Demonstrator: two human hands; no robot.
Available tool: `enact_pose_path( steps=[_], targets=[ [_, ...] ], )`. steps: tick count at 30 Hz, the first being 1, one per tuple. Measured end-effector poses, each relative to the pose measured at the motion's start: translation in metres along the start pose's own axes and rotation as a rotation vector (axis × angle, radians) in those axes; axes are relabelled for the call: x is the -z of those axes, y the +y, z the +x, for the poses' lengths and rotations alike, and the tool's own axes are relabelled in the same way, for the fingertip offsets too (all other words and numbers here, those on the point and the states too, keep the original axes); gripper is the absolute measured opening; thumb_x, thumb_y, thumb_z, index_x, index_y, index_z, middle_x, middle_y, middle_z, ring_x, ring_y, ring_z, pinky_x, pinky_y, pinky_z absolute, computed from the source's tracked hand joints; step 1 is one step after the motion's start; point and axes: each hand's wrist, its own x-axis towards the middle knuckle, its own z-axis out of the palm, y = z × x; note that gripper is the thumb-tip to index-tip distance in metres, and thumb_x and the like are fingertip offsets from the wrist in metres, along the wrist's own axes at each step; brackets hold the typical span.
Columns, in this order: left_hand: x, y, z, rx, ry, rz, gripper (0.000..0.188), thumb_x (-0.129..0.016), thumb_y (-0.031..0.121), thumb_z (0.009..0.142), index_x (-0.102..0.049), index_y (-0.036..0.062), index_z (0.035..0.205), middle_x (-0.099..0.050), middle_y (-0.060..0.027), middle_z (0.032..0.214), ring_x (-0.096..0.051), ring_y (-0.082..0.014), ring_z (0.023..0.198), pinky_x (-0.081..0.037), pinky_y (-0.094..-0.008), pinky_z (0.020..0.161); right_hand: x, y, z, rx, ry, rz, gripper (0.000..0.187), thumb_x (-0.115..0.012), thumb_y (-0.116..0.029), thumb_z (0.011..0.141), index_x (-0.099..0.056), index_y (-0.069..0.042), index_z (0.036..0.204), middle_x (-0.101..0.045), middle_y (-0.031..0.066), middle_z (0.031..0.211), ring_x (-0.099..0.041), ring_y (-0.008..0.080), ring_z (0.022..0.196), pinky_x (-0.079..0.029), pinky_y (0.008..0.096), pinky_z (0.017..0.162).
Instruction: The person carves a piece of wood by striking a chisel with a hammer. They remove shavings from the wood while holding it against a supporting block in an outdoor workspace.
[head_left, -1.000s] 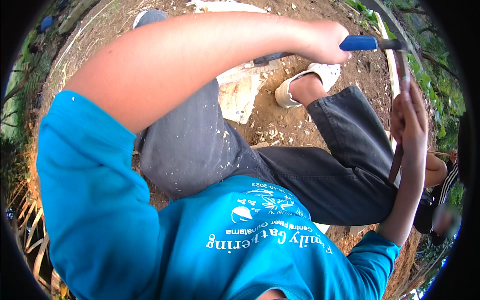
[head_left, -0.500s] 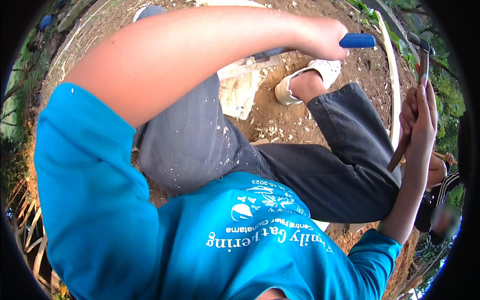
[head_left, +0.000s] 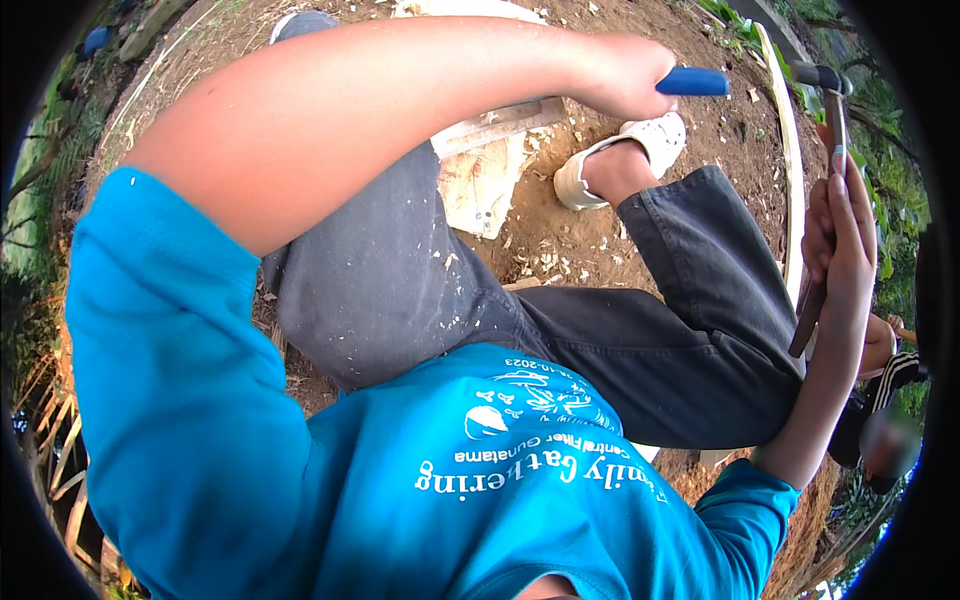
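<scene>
My left arm stretches across the upper part of the view. Its hand [head_left: 622,75] is closed around a tool with a blue handle [head_left: 695,81]; the handle's end sticks out to the right of the fist, and the tool's other end is hidden by the arm. On the far right, my right hand [head_left: 845,225] is wrapped around a hammer [head_left: 836,115] held upright. The dark hammer head is at the top, and a brown handle end shows below the fingers. The two hands are apart.
Wood chips lie on bare soil around my white shoe [head_left: 660,140]. A pale board [head_left: 485,195] and a wooden piece [head_left: 520,122] lie beside my leg. One long pale strip [head_left: 788,170] runs along the right. Another person [head_left: 885,385] is at the right edge; green plants grow beyond.
My left hand has shifted slightly left with the blue handle. The hammer head has tipped a little left, while my right hand has barely moved.
</scene>
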Motion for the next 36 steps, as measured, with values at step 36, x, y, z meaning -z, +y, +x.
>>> enact_pose_path(
  steps=[36],
  targets=[
    [-0.001, 0.011, 0.006, -0.037, 0.175, -0.095, 0.033, -0.064, 0.031, 0.094, -0.067, 0.0025, 0.11, -0.072, -0.0162, 0.092, -0.071, -0.0306, 0.09, -0.054, -0.0431, 0.082, -0.028, -0.002, 0.005, -0.082, 0.026, 0.064, 0.045, -0.045, -0.021, 0.11, -0.042, -0.003, 0.15, -0.036, -0.0083, 0.071, -0.03, -0.0011, 0.047, -0.026, 0.0171, 0.038]
  ],
)
